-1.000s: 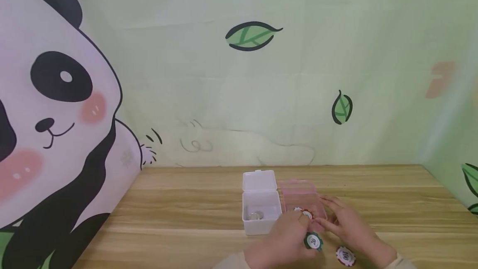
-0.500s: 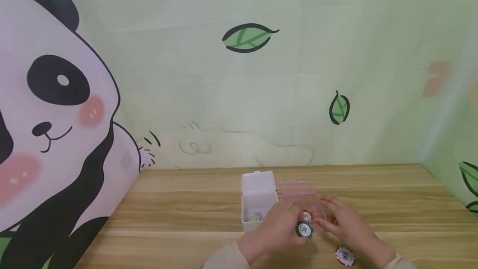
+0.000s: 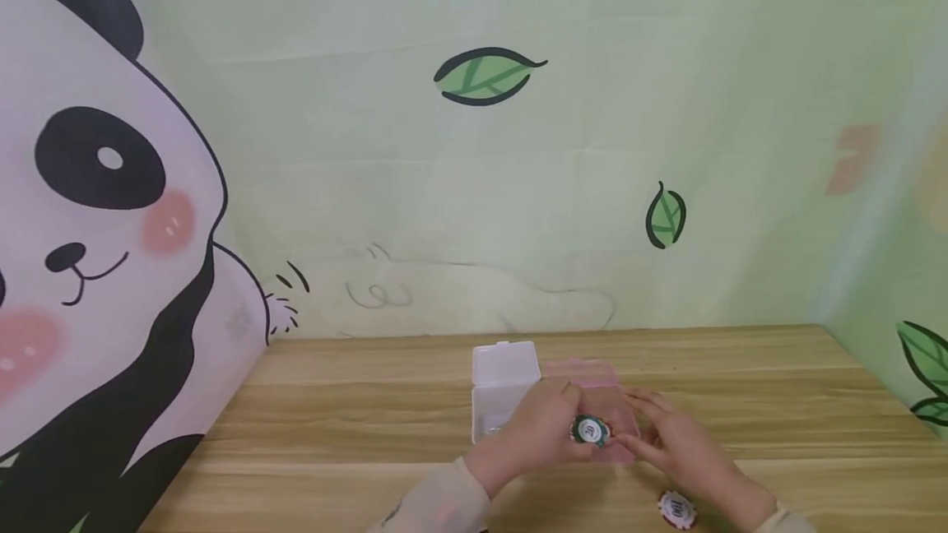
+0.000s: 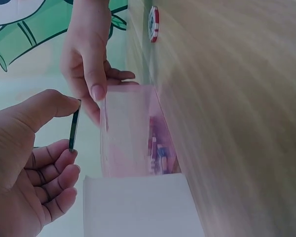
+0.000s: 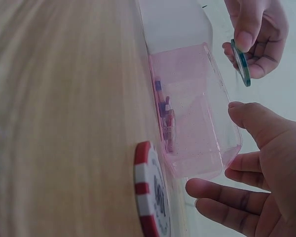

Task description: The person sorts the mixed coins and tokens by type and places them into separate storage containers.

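Between thumb and fingertips, my left hand (image 3: pixel 535 426) pinches a green poker chip (image 3: pixel 590 431) marked 20. The chip is above the open pink see-through box (image 3: pixel 597 400); in the left wrist view it appears edge-on. My right hand (image 3: pixel 685 444) holds the pink box at its right front corner, thumb at the front rim and fingers along the side. Several chips (image 5: pixel 168 121) lie in the bottom of that box, seen through its wall. Left of it stands an open white box (image 3: pixel 492 401), partly hidden behind my left hand.
A red and white poker chip (image 3: pixel 677 509) marked 100 lies on the wooden table (image 3: pixel 355 426), just in front of my right wrist. Behind the table hangs a pale green backdrop (image 3: pixel 474 187) with a panda and leaves printed on it.
The left hand has moved up and left with the green chip, from in front of the pink box to above it. My right hand stays at the box. The view has shifted slightly.
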A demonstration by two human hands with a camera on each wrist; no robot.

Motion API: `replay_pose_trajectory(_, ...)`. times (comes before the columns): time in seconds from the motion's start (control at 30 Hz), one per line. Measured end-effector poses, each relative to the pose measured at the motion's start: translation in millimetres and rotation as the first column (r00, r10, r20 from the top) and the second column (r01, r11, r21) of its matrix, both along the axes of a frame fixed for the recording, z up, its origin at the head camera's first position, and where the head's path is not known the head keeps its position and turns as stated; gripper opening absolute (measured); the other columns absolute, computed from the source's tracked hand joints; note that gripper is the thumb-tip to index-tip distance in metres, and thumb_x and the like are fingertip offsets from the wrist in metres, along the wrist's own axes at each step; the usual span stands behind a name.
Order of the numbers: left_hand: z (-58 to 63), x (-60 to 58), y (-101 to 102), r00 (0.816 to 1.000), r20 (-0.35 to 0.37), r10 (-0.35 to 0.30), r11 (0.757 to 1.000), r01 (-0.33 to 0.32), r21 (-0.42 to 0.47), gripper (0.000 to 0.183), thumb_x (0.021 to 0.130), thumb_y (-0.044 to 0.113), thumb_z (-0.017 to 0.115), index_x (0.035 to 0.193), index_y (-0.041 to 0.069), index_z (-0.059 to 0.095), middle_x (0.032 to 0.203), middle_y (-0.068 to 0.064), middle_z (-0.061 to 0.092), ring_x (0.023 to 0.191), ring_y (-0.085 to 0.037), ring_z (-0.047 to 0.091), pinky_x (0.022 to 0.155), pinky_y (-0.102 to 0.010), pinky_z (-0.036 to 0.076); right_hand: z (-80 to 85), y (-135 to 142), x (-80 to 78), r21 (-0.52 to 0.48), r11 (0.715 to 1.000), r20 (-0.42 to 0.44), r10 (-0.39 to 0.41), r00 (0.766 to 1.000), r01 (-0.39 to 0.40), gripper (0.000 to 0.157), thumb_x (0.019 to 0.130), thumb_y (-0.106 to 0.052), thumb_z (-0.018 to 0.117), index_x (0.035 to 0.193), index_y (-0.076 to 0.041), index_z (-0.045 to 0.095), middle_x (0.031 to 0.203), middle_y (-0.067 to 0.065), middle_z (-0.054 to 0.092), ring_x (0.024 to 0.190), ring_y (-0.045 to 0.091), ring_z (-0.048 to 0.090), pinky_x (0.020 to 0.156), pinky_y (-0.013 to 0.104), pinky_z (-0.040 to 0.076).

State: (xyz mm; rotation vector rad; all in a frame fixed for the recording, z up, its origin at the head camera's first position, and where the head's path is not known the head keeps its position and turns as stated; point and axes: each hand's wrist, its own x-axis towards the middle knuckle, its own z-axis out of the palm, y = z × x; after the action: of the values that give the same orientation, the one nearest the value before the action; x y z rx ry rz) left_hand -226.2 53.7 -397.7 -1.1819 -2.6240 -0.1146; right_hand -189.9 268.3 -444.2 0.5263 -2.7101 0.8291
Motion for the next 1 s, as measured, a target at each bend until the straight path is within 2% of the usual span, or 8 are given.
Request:
replay_pose_trajectory(0.23, -1.0, -10.7, 1.7, 1.000, 0.021, 0.011, 1.000, -0.012, 0.016, 0.040, 0.074, 0.046, 0.078, 0.087, 0.014, 0.057, 0.080, 0.009, 0.054, 0.075, -0.004, 0.047, 0.074, -0.018, 0.043, 0.9, -1.4, 0.4, -0.011, 1.000, 0.002, -0.005, 1.000, 0.005, 0.057, 0.089, -0.031, 0.067, 0.132, 0.004, 0.052, 0.134, 0.018, 0.055, 0.067, -0.010, 0.052, 0.059, 0.016, 0.048)
replay_pose_trajectory(0.43, -7.4, -21.2, 6.2, 0.999, 0.043, 0.017, 1.000, -0.018, 0.025, 0.036, 0.074, 0.041, 0.079, 0.087, 0.014, 0.058, 0.080, 0.008, 0.055, 0.076, -0.005, 0.049, 0.073, -0.018, 0.042, 1.0, -0.9, 0.7, -0.004, 1.000, 0.010, -0.006, 1.000, 0.006, 0.057, 0.089, -0.031, 0.067, 0.133, 0.003, 0.051, 0.134, 0.017, 0.055, 0.067, -0.010, 0.052, 0.058, 0.016, 0.047)
replay_pose_trajectory(0.63, -10.1, -28.0, 10.4, 0.999, -0.025, 0.031, 0.999, -0.032, -0.038, 0.038, 0.073, 0.044, 0.078, 0.085, 0.015, 0.058, 0.081, 0.008, 0.055, 0.078, -0.006, 0.050, 0.078, -0.020, 0.042, -0.4, -1.5, 0.8, 0.020, 1.000, -0.019, -0.021, 1.000, 0.021, 0.056, 0.088, -0.030, 0.068, 0.131, 0.003, 0.054, 0.132, 0.017, 0.057, 0.068, -0.010, 0.052, 0.059, 0.016, 0.048)
replay_pose_trajectory(0.73, -10.0, -29.5, 11.5, 0.998, -0.043, 0.038, 0.997, -0.041, -0.066, 0.038, 0.074, 0.045, 0.078, 0.084, 0.015, 0.057, 0.080, 0.008, 0.055, 0.078, -0.006, 0.051, 0.078, -0.020, 0.042, -0.5, -1.7, 0.5, 0.017, 0.999, -0.004, -0.028, 1.000, 0.028, 0.057, 0.088, -0.031, 0.068, 0.132, 0.002, 0.053, 0.133, 0.016, 0.056, 0.067, -0.010, 0.052, 0.059, 0.016, 0.048)
replay_pose_trajectory(1.0, -12.3, -33.6, 16.5, 0.997, -0.025, 0.067, 0.989, -0.070, -0.127, 0.039, 0.074, 0.047, 0.078, 0.085, 0.015, 0.058, 0.083, 0.007, 0.057, 0.081, -0.008, 0.052, 0.081, -0.021, 0.042, -0.1, -0.5, 0.1, 0.018, 0.999, 0.002, -0.027, 1.000, 0.027, 0.057, 0.088, -0.028, 0.069, 0.132, 0.003, 0.052, 0.133, 0.017, 0.056, 0.067, -0.010, 0.049, 0.058, 0.016, 0.047)
